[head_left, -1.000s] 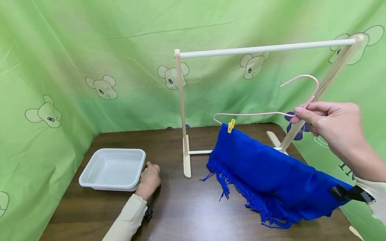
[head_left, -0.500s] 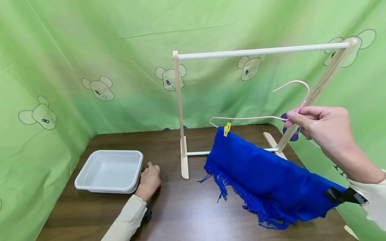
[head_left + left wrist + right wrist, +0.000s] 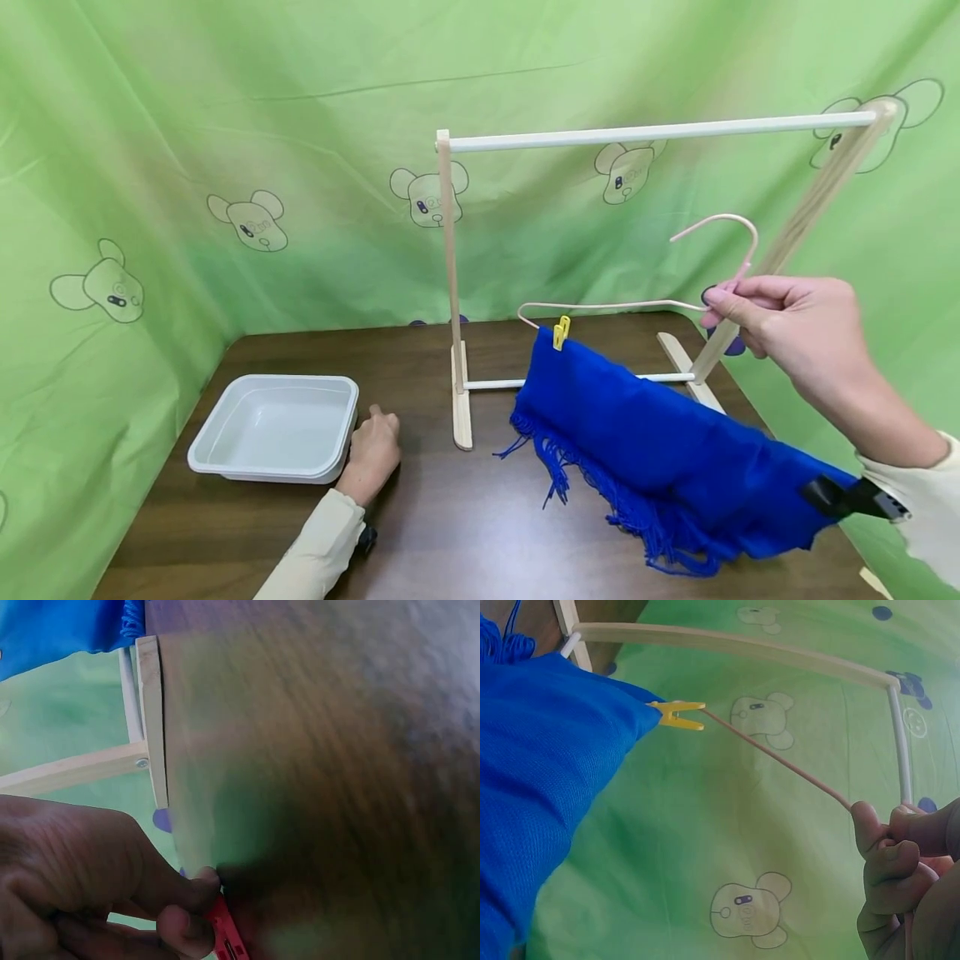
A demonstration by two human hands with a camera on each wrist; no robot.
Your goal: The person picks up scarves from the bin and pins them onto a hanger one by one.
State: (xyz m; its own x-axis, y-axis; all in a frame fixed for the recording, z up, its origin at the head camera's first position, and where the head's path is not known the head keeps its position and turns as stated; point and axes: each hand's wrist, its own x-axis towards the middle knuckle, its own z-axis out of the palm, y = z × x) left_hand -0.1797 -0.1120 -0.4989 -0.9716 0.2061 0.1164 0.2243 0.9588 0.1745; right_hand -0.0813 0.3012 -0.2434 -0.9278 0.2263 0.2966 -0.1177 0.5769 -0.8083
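In the head view my right hand [image 3: 795,321] pinches a pink wire hanger [image 3: 622,305] at the base of its hook. From the hanger's bar hangs a blue fringed scarf [image 3: 660,442], with a yellow clothespin [image 3: 561,332] clipped near its left end. The hanger tilts, its right side lower and mostly hidden by scarf and arm. My left hand [image 3: 372,450] is down on the table, right beside a white plastic tub [image 3: 273,429]. The left wrist view shows its fingertips pinching a red clothespin [image 3: 229,934], only partly visible.
Behind the scarf stands a wooden rack with a white top rod [image 3: 660,132] and a low crossbar; its left foot [image 3: 462,408] rests on the brown table [image 3: 435,525]. Green printed cloth [image 3: 330,250] encloses the back and sides.
My right hand has come down slightly and leftward with the hanger and scarf. The left hand keeps its place beside the tub.
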